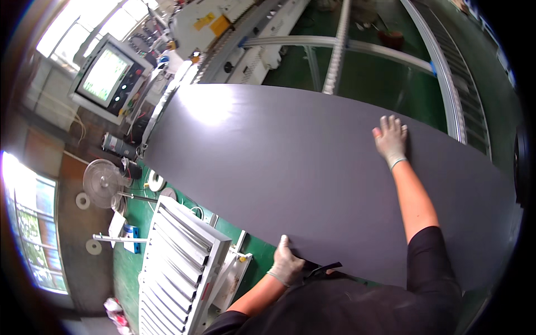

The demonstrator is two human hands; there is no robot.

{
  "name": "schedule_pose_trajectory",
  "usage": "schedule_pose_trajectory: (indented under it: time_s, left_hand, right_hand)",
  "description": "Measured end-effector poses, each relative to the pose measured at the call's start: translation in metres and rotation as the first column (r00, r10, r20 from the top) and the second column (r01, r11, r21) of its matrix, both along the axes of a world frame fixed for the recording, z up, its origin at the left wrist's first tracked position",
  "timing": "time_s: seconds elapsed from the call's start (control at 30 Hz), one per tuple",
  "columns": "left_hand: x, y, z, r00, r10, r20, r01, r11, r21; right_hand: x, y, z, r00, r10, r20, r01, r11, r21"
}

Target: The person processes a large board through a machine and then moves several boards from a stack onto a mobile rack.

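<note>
A grey panel [268, 162] spans the centre. Between two and three o'clock, the right hand [392, 140] lies flat on it, spread; at six, the left hand [287, 267] rests its thumb over the edge, grip hard to tell. A screen [105, 74] stands at ten.

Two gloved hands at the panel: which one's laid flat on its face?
The right hand: palm down, fingers extended, near the far edge of the grey panel. The left hand is at the near edge instead, thumb pointing up.

Right arm [414, 201] outstretched, fingers [392, 124] extended
</note>
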State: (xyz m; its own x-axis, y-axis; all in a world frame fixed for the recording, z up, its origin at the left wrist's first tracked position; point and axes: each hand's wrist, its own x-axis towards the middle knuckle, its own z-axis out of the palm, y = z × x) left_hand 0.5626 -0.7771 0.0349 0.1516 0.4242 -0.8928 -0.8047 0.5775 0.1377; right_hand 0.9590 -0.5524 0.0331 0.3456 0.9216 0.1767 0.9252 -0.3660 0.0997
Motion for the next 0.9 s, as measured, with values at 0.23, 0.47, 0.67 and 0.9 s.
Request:
schedule_pose_trajectory:
  time_s: [0.23, 0.47, 0.67, 0.9]
  left_hand:
    - [0.02, 0.039, -0.015, 0.969, -0.226, 0.099, 0.218, 0.972, 0.083]
    - [-0.062, 0.137, -0.026, 0.979, -0.202, 0.015, 0.18, 0.9, 0.396]
    - [-0.207, 0.279, -0.068, 0.884, 0.086, -0.46, 0.181, 0.845, 0.504]
    - [-0.272, 0.373, -0.066, 0.816, 0.119, -0.566, 0.235, 0.826, 0.512]
  right_hand:
    - [-0.118, 0.087, 0.018, 0.987, 0.032, -0.156, -0.053, 0.99, -0.129]
    - [-0.088, 0.141, 0.012, 0.999, 0.015, -0.05, -0.022, 0.989, -0.143]
    - [-0.053, 0.186, -0.001, 1.0, 0.026, 0.005, -0.026, 0.996, -0.091]
    - [-0.017, 0.227, -0.011, 1.0, 0.027, -0.01, -0.026, 0.998, 0.05]
